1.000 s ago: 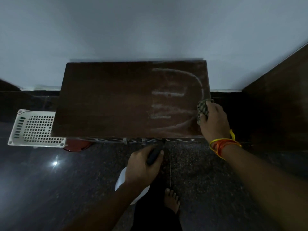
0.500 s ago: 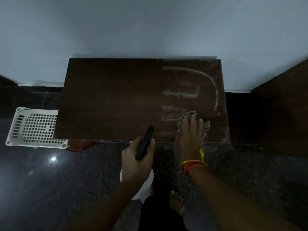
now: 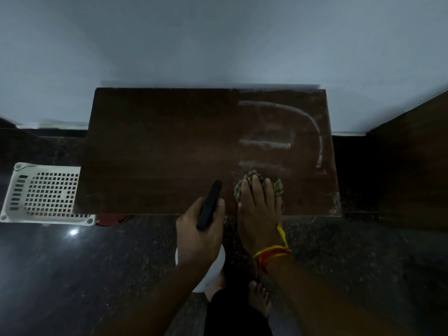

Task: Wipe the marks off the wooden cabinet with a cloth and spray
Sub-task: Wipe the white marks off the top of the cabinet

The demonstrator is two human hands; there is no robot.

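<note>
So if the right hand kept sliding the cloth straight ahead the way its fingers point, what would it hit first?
Probably the faint lowest chalk mark just beyond the cloth under the right hand, then the bolder mark above it; nothing solid before the wall.

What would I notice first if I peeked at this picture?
Probably the pale chalky marks on the right half of the dark wooden cabinet. Just below them, near the front edge, the right hand presses a checked cloth flat on the wood, while the left hand grips a black spray bottle. A white basket sits at the cabinet's left.
</note>
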